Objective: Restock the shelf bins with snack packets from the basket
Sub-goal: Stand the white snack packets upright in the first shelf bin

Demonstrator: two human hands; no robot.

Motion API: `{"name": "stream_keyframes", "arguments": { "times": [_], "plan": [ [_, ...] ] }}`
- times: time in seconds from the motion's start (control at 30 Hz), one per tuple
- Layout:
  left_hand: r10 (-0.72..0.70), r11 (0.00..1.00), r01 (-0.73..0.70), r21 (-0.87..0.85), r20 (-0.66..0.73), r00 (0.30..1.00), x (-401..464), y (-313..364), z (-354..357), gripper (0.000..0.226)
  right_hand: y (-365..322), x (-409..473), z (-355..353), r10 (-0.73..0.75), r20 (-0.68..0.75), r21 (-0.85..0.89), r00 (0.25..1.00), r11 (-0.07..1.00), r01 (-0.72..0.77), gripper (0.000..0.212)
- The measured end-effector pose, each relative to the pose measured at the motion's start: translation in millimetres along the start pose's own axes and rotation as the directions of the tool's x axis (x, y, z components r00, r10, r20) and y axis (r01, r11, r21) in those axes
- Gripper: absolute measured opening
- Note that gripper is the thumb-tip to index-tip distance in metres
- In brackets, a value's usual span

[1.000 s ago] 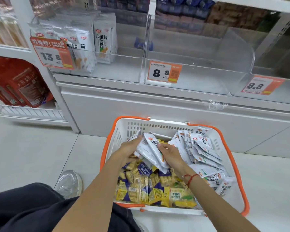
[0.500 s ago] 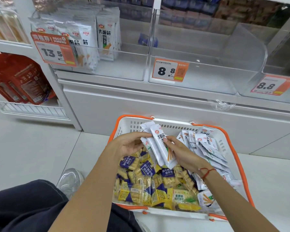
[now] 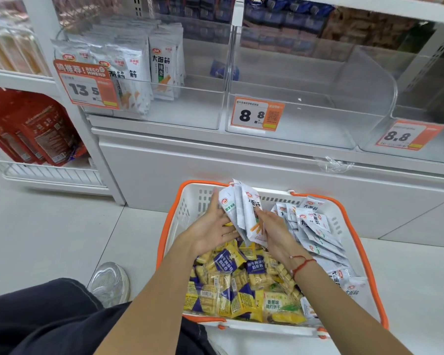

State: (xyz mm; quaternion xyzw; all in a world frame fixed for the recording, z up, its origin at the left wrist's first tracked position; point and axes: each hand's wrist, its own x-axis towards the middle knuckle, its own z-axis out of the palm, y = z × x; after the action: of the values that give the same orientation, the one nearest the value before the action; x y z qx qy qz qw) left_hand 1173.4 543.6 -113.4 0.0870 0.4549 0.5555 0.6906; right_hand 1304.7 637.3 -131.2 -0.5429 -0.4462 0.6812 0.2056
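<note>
A white basket with an orange rim (image 3: pixel 349 221) stands on the floor below the shelf. It holds yellow-and-purple snack packets (image 3: pixel 231 280) on the left and white packets (image 3: pixel 315 226) on the right. A bundle of white packets (image 3: pixel 244 211) stands upright above the basket, between my two hands. My left hand (image 3: pixel 213 231) lies flat against the bundle's left side, its fingers straight. My right hand (image 3: pixel 272 229) grips the bundle from the right. The left clear bin (image 3: pixel 200 111) holds the same white packets (image 3: pixel 139 70); the middle bin (image 3: pixel 318 124) has a bare floor.
Orange price tags (image 3: pixel 258 116) hang on the bin fronts. Red bags (image 3: pixel 31 131) sit in a wire rack at the lower left. A white cabinet front (image 3: pixel 241 165) rises right behind the basket. My knee and a shoe (image 3: pixel 112 283) are left of the basket.
Both hands have gathered the white packets into a bundle and lifted it from the basket's contents up toward the basket's far rim, turning it upright.
</note>
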Motion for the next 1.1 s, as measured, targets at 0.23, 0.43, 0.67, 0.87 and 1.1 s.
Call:
{"name": "stream_keyframes", "arguments": {
  "times": [0.23,0.43,0.67,0.87,1.1],
  "plan": [
    [0.12,0.984,-0.149,-0.093,-0.264,0.957,1.8,6.6,-2.1,0.034,-15.9,1.1,-27.3,-0.004,0.005,0.085,1.0,0.996,0.004,0.037],
    [0.047,0.982,-0.083,-0.167,-0.208,0.977,-5.5,14.9,6.8,0.053,-23.1,-18.2,-37.1,0.063,0.406,0.38,0.912,0.896,-0.231,0.064],
    [0.098,0.966,-0.158,-0.205,-0.272,0.957,-3.3,15.1,5.2,0.021,-16.2,-15.9,-34.4,0.056,0.672,0.474,0.739,0.734,-0.486,0.075],
    [0.159,0.93,-0.031,0.367,-0.324,0.933,-1.0,7.8,14.6,0.108,-17.8,-31.7,-21.0,0.145,0.573,0.522,0.807,0.693,-0.496,0.039],
    [0.183,0.963,-0.092,0.253,-0.364,0.913,-3.1,7.2,18.4,0.111,-21.3,-39.3,7.7,0.257,0.368,0.156,0.894,0.93,-0.332,0.024]
  ]
}}
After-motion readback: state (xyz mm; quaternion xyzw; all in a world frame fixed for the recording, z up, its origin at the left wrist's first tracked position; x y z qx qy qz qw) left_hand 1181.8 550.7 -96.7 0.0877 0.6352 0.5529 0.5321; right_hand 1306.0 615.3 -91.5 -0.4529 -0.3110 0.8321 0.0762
